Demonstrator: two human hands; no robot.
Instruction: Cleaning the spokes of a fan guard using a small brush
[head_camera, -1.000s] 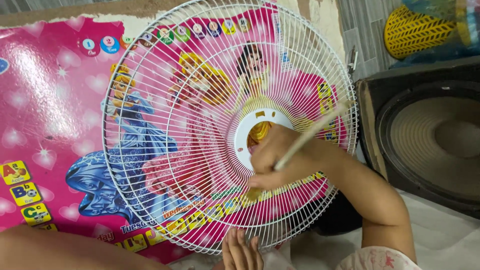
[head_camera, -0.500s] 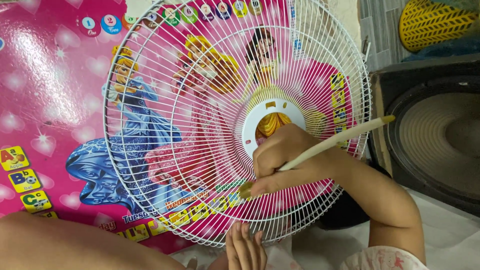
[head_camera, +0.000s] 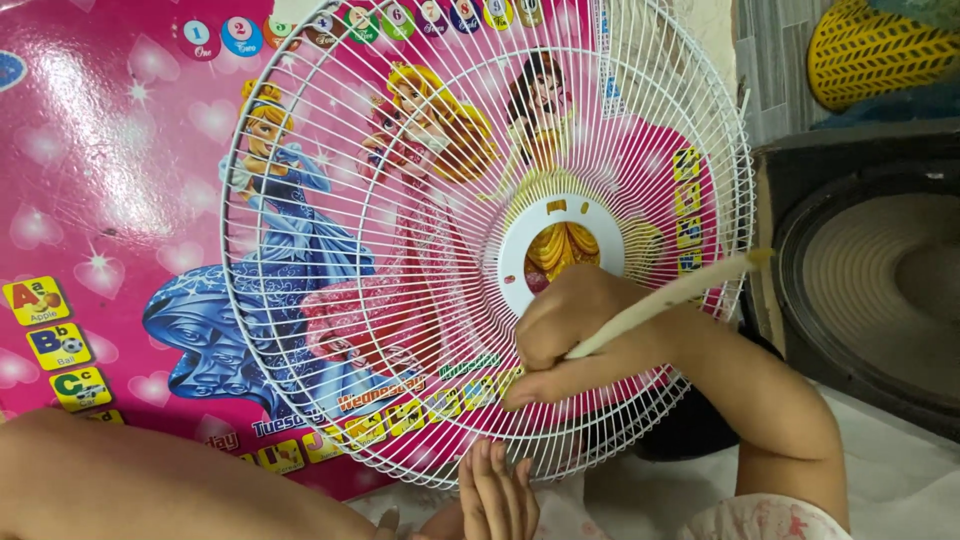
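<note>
Pink picture board (head_camera: 110, 180) fills the background behind a white fan guard (head_camera: 400, 250) leaning upright. Right hand (head_camera: 575, 335) pinches a pale stick (head_camera: 670, 300) against the guard's lower wires, just below the hub ring. Left hand (head_camera: 495, 495), fingers together, touches the bottom rim. A dark speaker (head_camera: 870, 290) crowds the right edge.

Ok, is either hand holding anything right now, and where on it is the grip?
The right hand grips a cream stick-like tool by its lower end, working tip hidden. The left hand holds nothing, its fingers by the bottom rim of the white fan grille.
</note>
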